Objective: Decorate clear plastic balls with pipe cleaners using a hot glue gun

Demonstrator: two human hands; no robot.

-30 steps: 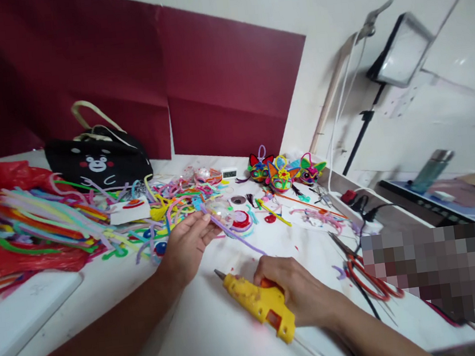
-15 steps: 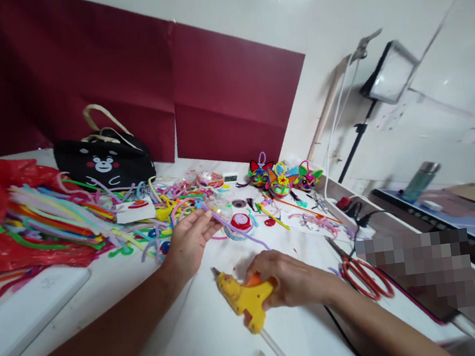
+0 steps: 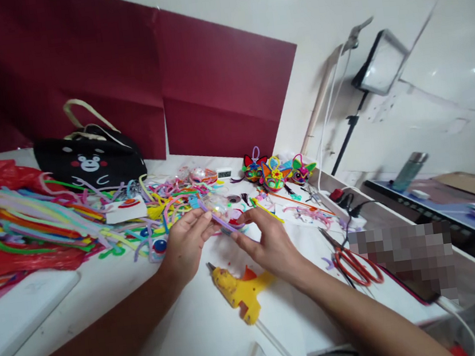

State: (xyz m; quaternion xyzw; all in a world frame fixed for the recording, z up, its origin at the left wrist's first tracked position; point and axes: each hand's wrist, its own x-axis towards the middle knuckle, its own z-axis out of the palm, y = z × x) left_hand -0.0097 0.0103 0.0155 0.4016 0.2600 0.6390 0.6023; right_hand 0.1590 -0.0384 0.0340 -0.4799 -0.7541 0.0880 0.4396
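Observation:
A thin purple pipe cleaner (image 3: pixel 221 221) stretches between my two hands above the white table. My left hand (image 3: pixel 188 239) pinches its left part between thumb and fingertips. At its other end my right hand (image 3: pixel 269 246) has its thumb and forefinger on the stem. The yellow glue gun (image 3: pixel 238 293) lies on a white sheet of paper below my hands, a clear glue stick (image 3: pixel 279 346) jutting from its back. A clear plastic ball (image 3: pixel 218 204) sits just behind the pipe cleaner, partly covered by it and by my fingers.
Several coloured pipe cleaners (image 3: pixel 47 218) spill from a red plastic bag (image 3: pixel 15 170) at left. Decorated cat-eared balls (image 3: pixel 274 176) stand at the back. Red-handled scissors (image 3: pixel 356 264) lie at right. A black bag (image 3: pixel 92 161) leans against the maroon backdrop (image 3: pixel 225 75).
My right hand has left the glue gun, which rests on the paper, and moved up and forward to the pipe cleaner. My left hand still holds the pipe cleaner. The view has shifted slightly.

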